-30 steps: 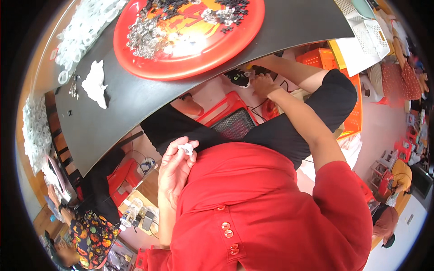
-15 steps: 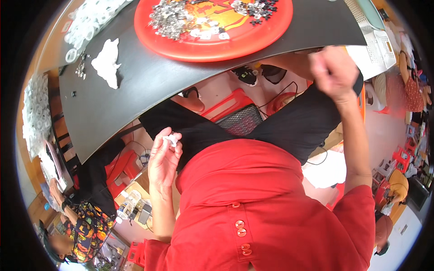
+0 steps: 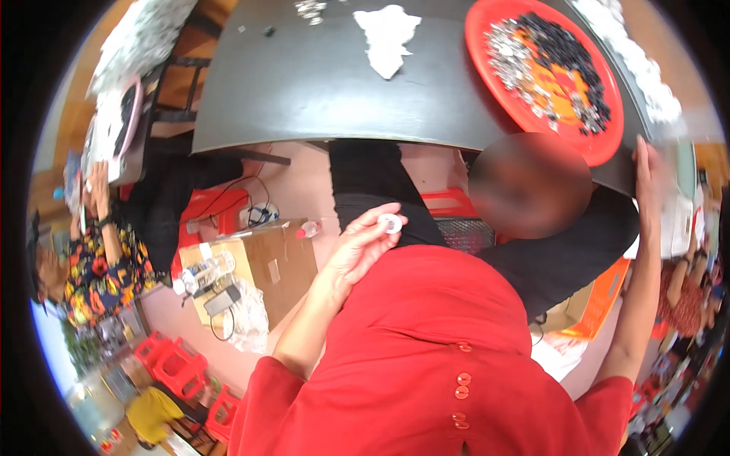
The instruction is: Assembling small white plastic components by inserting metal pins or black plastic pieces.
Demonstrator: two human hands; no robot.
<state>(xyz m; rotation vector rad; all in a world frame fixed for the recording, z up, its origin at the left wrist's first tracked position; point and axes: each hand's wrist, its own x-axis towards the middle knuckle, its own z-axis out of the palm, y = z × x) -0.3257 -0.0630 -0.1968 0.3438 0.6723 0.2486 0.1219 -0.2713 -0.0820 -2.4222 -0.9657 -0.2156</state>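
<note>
Above my lap, my left hand (image 3: 370, 237) is closed, its thumb and fingers pinching a small round white plastic piece (image 3: 390, 223) with a darker middle. My right hand (image 3: 648, 171) is at the right edge of the dark table (image 3: 304, 99), its fingers stretched out and partly smeared, and I make out nothing in them. Beside it on the table lies a red plate (image 3: 487, 72) with small silver and black pieces in separate heaps. A crumpled white cloth or tissue (image 3: 386, 38) rests left of the plate.
White pieces in a clear bag (image 3: 646, 83) lie beyond the plate. A few small metal parts (image 3: 310, 11) sit at the far table edge. A cardboard box (image 3: 285, 258) with bottles stands on the left. Another person (image 3: 114, 258) sits farther left. A blurred patch hides part of my lap.
My view has swung left, so the plate appears farther right. My right hand has gone from a blurred closed shape to stretched fingers at the table edge. My left hand still holds the white piece.
</note>
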